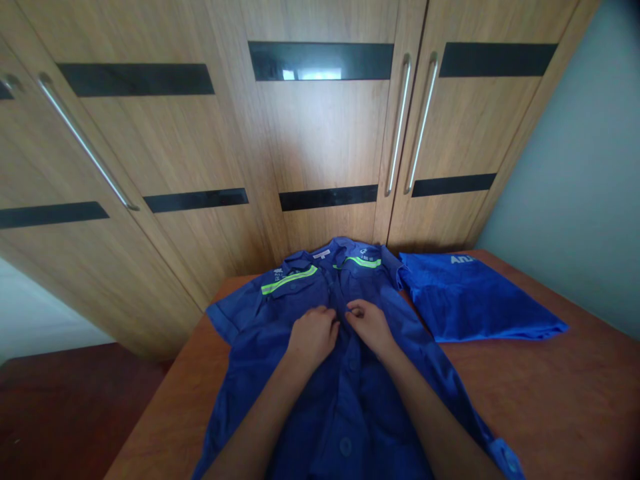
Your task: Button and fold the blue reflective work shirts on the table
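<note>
A blue short-sleeved work shirt (310, 373) with yellow-green chest stripes lies face up, its collar toward the wardrobe. My left hand (315, 333) is closed at the left edge of the shirt's front opening, fingers pinching the fabric. Just to its right, my right hand (370, 325) pinches the other front edge, thumb and forefinger together. The two hands are a small gap apart at mid-chest. Below them, dark buttons run down the front placket.
A folded bright blue garment (480, 303) with white lettering lies to the right on the brown wooden table (565, 393). Behind stands a wooden wardrobe (325, 127) with metal handles and dark strips. A grey wall rises at the right.
</note>
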### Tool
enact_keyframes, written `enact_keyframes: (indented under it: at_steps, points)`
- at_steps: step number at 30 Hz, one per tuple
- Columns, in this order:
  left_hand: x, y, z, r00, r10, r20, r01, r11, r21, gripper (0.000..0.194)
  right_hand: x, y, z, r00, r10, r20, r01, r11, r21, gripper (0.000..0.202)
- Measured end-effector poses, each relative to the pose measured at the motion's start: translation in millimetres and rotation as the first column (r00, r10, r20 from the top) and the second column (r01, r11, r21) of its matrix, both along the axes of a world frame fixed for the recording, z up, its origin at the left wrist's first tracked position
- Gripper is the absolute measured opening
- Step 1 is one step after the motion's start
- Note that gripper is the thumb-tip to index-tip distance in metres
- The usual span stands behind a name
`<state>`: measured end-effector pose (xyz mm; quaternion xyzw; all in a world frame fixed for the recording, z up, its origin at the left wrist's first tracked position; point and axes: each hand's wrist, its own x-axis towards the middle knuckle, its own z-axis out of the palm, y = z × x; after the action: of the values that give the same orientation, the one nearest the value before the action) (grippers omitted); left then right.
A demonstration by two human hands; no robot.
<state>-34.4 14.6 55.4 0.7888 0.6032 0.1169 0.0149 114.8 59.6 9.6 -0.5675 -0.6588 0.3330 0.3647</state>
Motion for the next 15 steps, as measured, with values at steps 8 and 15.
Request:
enact_keyframes:
  at_steps: [8,15]
  points:
    - [-33.7,-2.6,-11.0,0.929,0.031,0.368,0.005,0.996,-0.095,0.025,4.9,0.6,-10.6,0.980,0.058,-0.188,-0.064,0.998,-0.028,0.027]
    - [-32.0,-1.7,-23.4,0.969,0.100,0.224,-0.065,0.985,-0.158,0.021,5.3,0.0,-13.8,0.967,0.060,-0.248,-0.079,0.995,-0.067,0.017]
